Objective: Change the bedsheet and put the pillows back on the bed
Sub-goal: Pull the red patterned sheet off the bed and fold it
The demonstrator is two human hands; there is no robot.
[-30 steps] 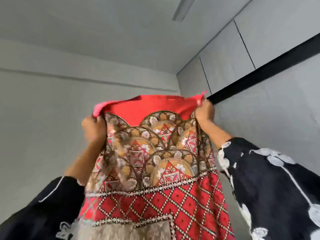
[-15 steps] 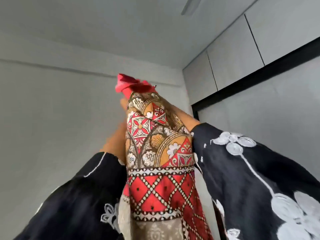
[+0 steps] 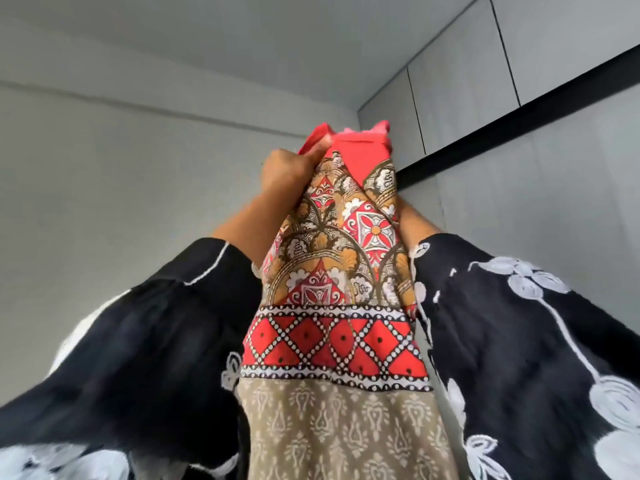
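A person holds a folded, patterned bedsheet (image 3: 332, 344) high overhead, seen from below against a grey ceiling (image 3: 242, 46).

The left hand (image 3: 289, 169), at about 11 o'clock from the middle, is clenched on the sheet's bunched red top edge, fingers curled round the cloth. The right hand is hidden behind the fabric near 1 o'clock, so its grip cannot be told; only the right forearm (image 3: 414, 225) shows, touching the sheet's right side. The bedsheet hangs from 12 o'clock through the middle to 6 o'clock: plain red on top, then ochre, red and white arches, a band of red diamonds, and beige print lowest. Black sleeves with white embroidery flank it, the left sleeve (image 3: 156, 341) at 8 o'clock and the right sleeve (image 3: 519, 341) at 4 o'clock. Grey cabinet doors (image 3: 450, 98) and a black strip (image 3: 519, 126) sit at 2 o'clock.
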